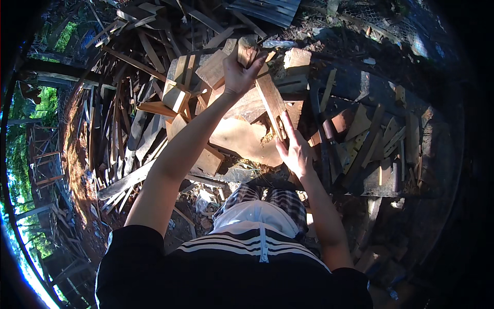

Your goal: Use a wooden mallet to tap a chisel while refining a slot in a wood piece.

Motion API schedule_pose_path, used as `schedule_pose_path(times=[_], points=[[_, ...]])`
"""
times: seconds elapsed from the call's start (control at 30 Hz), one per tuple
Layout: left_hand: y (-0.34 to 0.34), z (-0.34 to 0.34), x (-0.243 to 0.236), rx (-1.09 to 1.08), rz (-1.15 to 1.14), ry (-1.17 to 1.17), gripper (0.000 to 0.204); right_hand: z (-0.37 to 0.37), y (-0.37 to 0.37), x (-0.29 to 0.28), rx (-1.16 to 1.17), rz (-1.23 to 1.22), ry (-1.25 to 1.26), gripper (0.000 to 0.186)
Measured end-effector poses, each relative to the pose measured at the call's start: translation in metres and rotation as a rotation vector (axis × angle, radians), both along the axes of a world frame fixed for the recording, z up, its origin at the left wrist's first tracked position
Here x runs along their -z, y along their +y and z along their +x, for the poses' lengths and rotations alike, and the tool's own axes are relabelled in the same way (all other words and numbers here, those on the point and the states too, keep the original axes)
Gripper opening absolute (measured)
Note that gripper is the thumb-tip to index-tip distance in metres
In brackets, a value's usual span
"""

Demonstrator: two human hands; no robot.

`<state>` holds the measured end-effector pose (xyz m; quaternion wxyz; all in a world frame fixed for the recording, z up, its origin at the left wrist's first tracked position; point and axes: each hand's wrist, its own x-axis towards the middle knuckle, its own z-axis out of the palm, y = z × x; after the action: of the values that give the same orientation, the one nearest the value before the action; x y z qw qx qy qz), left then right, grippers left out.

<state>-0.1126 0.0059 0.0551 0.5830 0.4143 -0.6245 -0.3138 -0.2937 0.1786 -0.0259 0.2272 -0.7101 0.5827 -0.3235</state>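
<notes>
A length of rough, pale wood (270,96) lies slantwise in front of me, sunlit along its face. My left hand (240,74) is closed around its far end, with the thumb across the top. At its near end my right hand (297,150) grips the side, fingers stretched along the edge and thumb opposite. Under it is a broad, flat-topped wood block (242,138) with a chipped, dark notch by my right hand. Wood blocks (177,96) are heaped left of the flat block, close to my left forearm.
A tangled pile of slats (123,118) spreads left. On the right, several offcuts (360,123) lie on a dark bench (432,154); a dark, curved, tool-like piece with a brownish grip (328,130) lies nearer. A corrugated sheet (270,11) is at the back.
</notes>
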Motion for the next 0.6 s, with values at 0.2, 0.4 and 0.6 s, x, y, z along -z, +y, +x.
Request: schedule_pose_path(times=[0.2,0.4,0.6], points=[[0.006,-0.004,-0.005,0.049,0.024,-0.078,0.027,0.0,0.0,0.003,0.014,0.005,0.005,0.087],[0.004,-0.009,-0.001,-0.062,-0.162,0.013,0.02,-0.001,0.002,-0.002,0.002,0.032,-0.076,0.083],[0.001,-0.007,0.016,-0.08,-0.152,-0.131,0.026,-0.009,-0.008,-0.101,-0.002,0.047,-0.402,0.07]])
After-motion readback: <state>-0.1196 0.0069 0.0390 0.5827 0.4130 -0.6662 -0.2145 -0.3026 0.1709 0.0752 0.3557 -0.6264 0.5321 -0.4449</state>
